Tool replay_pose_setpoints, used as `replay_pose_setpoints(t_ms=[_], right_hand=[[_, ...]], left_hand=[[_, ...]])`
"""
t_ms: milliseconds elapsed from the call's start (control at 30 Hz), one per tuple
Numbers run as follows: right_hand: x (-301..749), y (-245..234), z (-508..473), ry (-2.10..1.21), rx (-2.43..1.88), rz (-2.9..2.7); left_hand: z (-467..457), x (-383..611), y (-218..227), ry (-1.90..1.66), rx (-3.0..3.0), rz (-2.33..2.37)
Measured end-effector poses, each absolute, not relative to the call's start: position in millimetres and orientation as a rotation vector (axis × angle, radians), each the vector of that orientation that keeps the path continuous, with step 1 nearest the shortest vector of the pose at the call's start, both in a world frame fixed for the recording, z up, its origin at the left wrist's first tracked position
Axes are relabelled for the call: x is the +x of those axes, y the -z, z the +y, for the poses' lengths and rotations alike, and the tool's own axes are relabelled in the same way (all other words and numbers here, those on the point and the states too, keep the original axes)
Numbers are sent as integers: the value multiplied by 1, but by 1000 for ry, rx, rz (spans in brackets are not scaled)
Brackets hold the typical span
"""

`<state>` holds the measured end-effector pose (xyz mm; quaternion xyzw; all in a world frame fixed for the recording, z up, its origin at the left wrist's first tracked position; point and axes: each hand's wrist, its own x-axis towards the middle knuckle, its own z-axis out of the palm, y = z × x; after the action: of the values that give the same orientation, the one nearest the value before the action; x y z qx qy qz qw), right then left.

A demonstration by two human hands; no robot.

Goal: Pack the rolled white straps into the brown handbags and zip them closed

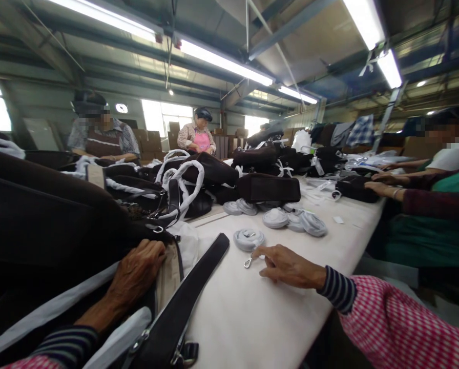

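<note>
A large dark handbag (48, 205) fills the left side, its zipped opening and beige lining (167, 274) facing me. My left hand (139, 269) is closed over the edge of that opening, its fingertips hidden inside. White-wrapped handles (60, 307) run along the bag near my wrist. A wide black strap (193, 287) with metal hardware lies across the table beside it. My right hand (289, 266) reaches over the table, index finger stretched out and thumb apart. Its fingertip is at a silver snap hook (248, 263) beside a wrapped, coiled strap (248, 239).
More coiled straps (310, 224) lie farther back on the white table (260, 318). Dark bags (270, 188) with wrapped handles are piled behind. A co-worker's hands (385, 188) rest on a black bag (356, 189) at right. Two people (202, 133) stand across the table.
</note>
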<state>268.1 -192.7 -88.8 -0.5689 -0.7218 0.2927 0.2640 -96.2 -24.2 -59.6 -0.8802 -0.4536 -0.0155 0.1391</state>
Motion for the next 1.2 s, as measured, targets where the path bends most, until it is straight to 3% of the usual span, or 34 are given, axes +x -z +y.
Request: replay_pose_setpoints(t_ms=[100, 167, 400, 567, 867, 1200], right_hand=[[274, 85, -197, -1142, -1522, -1762], [278, 81, -200, -1205, -1510, -1681], [267, 85, -192, -245, -1724, -2002], [243, 111, -170, -71, -1849, -2175], [264, 90, -191, -76, -1913, -2089], [263, 74, -209, -445, -1987, -1982]], left_hand=[[-23, -96, 59, 38, -2551, -1308], [-25, -96, 58, 26, -2553, -1311], [-29, -94, 56, 21, -2539, -1357], [-27, -96, 57, 44, -2548, -1317], [-28, -95, 57, 48, -2558, -1332], [-24, -98, 62, 91, -2562, -1309]])
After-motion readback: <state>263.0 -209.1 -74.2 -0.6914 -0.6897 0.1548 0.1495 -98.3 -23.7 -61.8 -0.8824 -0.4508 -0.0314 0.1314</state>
